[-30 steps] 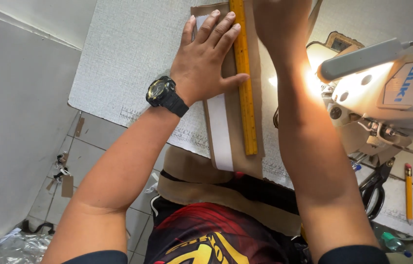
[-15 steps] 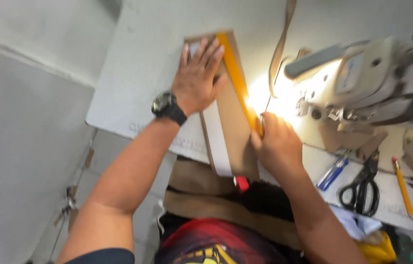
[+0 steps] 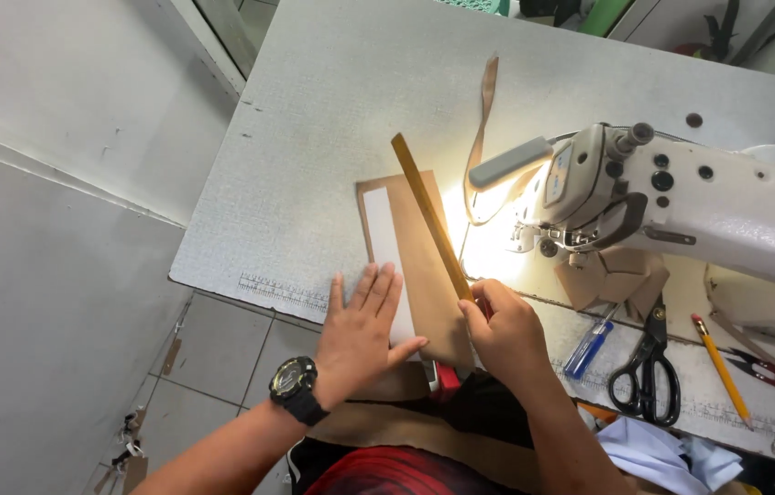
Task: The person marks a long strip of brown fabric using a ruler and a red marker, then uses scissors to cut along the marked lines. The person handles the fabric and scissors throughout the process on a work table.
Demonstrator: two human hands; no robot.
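Observation:
A long brown fabric piece (image 3: 424,266) with a white strip (image 3: 385,252) along its left side lies on the grey table (image 3: 314,147). My left hand (image 3: 364,332), wearing a black watch, rests flat on the near end of the piece with fingers spread. My right hand (image 3: 502,332) grips the near end of a yellow ruler (image 3: 428,211), which lies diagonally along the fabric's right edge.
A white sewing machine (image 3: 681,197) with a lit lamp stands to the right, a brown strap (image 3: 483,119) beside it. Black scissors (image 3: 644,367), a blue tool (image 3: 589,348), a pencil (image 3: 722,367) and red snips (image 3: 772,371) lie on the table's right. A grey wall is at left.
The view pulled back and up. My left hand slid from the far part of the fabric to its near end. My right hand moved down the ruler to its near end.

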